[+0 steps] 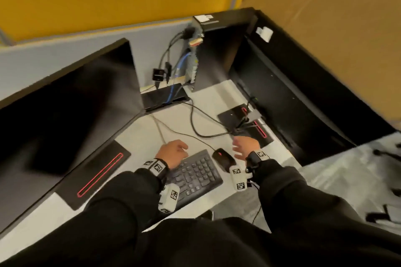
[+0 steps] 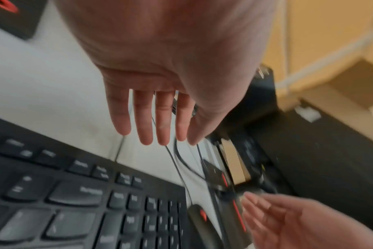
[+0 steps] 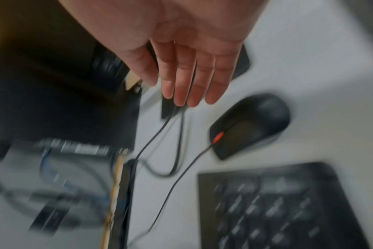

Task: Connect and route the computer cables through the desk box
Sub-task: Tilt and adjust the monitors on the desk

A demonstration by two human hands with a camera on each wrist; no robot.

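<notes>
In the head view my left hand hovers with straight fingers over the far left corner of the black keyboard, holding nothing. My right hand is open too, just beyond the black mouse and near the right monitor's base. A black cable loops across the white desk from the open desk box toward that base. Blue and black cables run from the back of the computer tower down into the box. The left wrist view shows straight left fingers; the right wrist view shows the right fingers above the cable.
A large black monitor fills the left side, its base marked with a red line. A second monitor stands on the right. Grey partition panels close off the back. A chair base stands on the floor to the right.
</notes>
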